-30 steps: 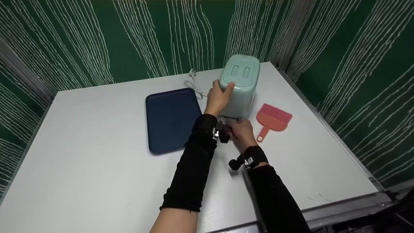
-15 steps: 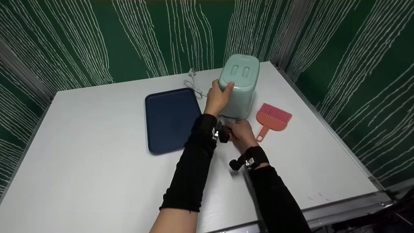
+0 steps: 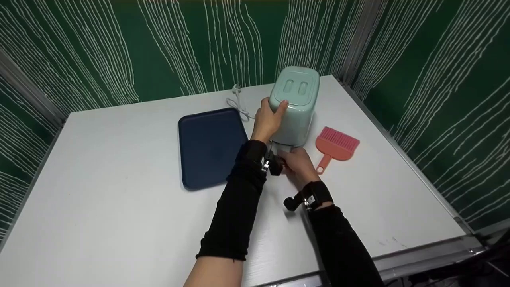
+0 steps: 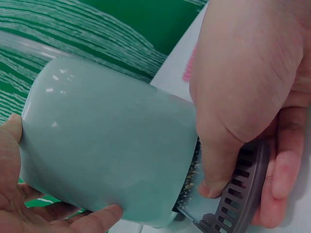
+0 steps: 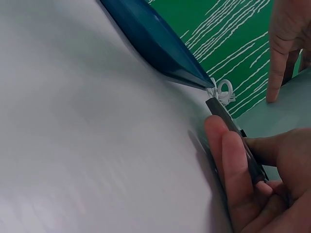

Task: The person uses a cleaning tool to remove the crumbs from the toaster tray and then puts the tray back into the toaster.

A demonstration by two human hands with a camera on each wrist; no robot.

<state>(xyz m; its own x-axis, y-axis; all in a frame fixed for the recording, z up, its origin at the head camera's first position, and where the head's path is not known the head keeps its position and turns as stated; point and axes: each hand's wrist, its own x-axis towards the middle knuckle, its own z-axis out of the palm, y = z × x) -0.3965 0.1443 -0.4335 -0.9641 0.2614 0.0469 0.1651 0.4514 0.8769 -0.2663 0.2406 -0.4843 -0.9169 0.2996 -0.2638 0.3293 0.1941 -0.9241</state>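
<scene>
A mint green toaster with crumbs showing at its lower edge stands at the table's back right. My left hand holds its near left side, thumb at the lid's edge and fingers spread along the wall in the left wrist view. Low at the toaster's near end, my right hand pinches a crumb tray with a dark grey slotted end, part of which sticks out of the toaster. The right thumb presses on the tray's upper face, with fingers beneath it, as the right wrist view also shows.
A navy tray lies left of the toaster. Behind it is a white cord with a plug. To the right lies a small coral dustpan with a pink brush. Green patterned walls border the white table.
My right wrist has shifted very slightly to the right and toward me. The left hand, the toaster and the other things stay in place.
</scene>
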